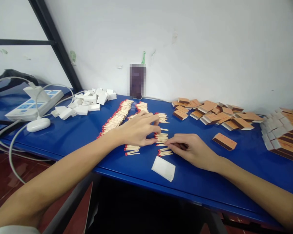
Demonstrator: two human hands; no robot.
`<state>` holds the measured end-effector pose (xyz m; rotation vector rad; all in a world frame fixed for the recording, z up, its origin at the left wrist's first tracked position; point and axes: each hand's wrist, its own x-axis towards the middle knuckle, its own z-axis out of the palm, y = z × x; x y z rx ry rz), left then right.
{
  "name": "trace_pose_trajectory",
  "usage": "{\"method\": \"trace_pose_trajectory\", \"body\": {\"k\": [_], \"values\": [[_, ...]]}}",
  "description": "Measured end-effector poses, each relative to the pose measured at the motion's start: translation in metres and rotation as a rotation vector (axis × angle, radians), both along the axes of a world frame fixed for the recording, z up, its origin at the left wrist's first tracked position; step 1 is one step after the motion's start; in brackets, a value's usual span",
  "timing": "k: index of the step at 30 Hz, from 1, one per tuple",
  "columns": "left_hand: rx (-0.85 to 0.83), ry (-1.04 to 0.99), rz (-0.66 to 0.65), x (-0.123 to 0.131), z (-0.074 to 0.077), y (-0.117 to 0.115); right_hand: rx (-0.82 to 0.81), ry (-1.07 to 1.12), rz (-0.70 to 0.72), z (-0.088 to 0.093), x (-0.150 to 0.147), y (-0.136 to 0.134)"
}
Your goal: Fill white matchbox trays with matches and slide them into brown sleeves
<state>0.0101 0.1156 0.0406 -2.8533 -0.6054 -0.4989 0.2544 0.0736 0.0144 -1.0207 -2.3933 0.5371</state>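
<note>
My left hand (142,130) reaches over the rows of matches, its thumb and forefinger bent around the red heads of a small bunch of matches (161,137). On the other side my right hand (194,150) has thumb and forefinger pinched together at the plain ends of the matches; its other fingers are curled under. More matches (165,151) lie just below, and others (163,117) above. A long slanted row of matches (117,117) lies left of my left hand, partly covered by it. A white matchbox tray (163,168) rests near the table's front edge.
White trays (88,101) are heaped at the back left beside a power strip (34,105) and cables. Orange matchbox sleeves (215,112) are piled at the back right, one sleeve (224,141) apart. Stacked matchboxes (283,133) stand far right. A phone (137,81) leans on the wall.
</note>
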Motion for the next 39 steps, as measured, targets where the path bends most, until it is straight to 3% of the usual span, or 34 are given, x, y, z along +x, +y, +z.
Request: {"method": "trace_pose_trajectory", "body": {"k": [16,30,39], "values": [[-0.007,0.001,0.006,0.0003,-0.0011,0.0006,-0.089,-0.001,0.024,0.0013,0.0006,-0.0019],[-0.061,0.02,0.043,-0.0006,0.0007,0.0014,-0.003,0.002,-0.005,-0.0027,0.0005,0.0002],[-0.192,-0.001,0.128,-0.0018,-0.0012,0.0022,-0.028,0.023,-0.015,0.0017,-0.0031,-0.0012]]}}
